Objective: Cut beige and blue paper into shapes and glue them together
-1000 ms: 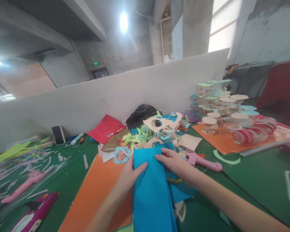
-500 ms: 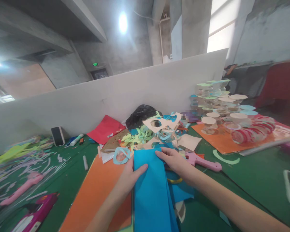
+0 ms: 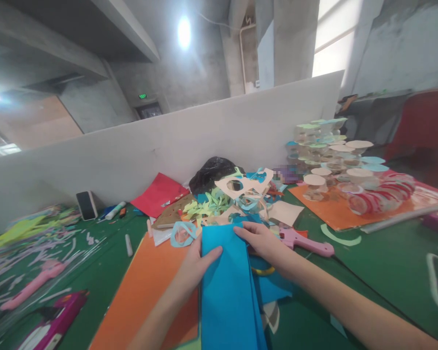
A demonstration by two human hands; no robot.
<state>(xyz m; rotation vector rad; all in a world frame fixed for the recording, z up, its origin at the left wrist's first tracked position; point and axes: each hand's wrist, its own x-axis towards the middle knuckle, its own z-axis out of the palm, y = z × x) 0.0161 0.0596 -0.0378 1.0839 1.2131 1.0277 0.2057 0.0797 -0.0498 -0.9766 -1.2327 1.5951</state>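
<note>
Both hands hold a folded strip of blue paper [image 3: 226, 291], several layers thick, with its long side running toward me. My left hand [image 3: 200, 260] grips the left edge, thumb on top and the other fingers hidden behind. At the upper right corner my right hand [image 3: 257, 238] pinches the paper, its fingertips on the top edge. Under the paper's right side, more blue paper [image 3: 275, 287] and a yellow curved handle [image 3: 263, 271] show in part. An orange sheet [image 3: 149, 291] lies below and to the left.
Behind the hands rises a pile of paper scraps [image 3: 237, 194] beside a black plastic bag [image 3: 215, 170]. A pink glue gun [image 3: 310, 244] lies right, its cord trailing toward me. Paper-topped cups [image 3: 328, 160] stand on another orange sheet [image 3: 336, 218]. A phone [image 3: 86, 205] leans against the white partition [image 3: 131, 160].
Both hands keep the same hold on the blue paper. The whole view has shifted very slightly; nothing else visibly differs.
</note>
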